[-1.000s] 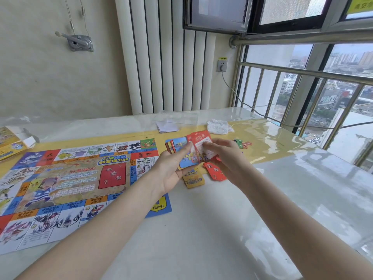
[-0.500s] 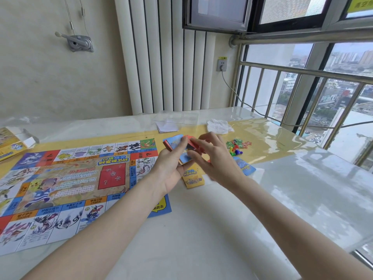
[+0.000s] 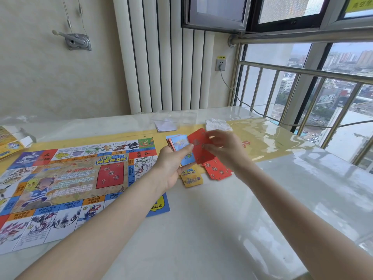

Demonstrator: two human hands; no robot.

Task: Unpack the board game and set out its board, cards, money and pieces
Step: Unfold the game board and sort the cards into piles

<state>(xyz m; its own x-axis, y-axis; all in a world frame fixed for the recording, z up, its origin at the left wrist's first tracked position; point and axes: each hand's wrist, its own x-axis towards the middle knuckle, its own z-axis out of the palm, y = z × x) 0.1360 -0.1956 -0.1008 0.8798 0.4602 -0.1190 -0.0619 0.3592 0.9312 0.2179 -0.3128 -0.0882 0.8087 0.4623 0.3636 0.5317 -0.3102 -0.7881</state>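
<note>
Our left hand point(image 3: 171, 166) holds the stack of cards point(image 3: 178, 143) tight. Our right hand point(image 3: 224, 146) pinches one red card point(image 3: 198, 147). The red pile point(image 3: 219, 169) lies on the table just below it, closest to our right hand.

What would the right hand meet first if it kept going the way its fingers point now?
The right hand, pinching a red card, points left toward the card stack in the left hand; probably that stack, though depth is unclear.
</note>
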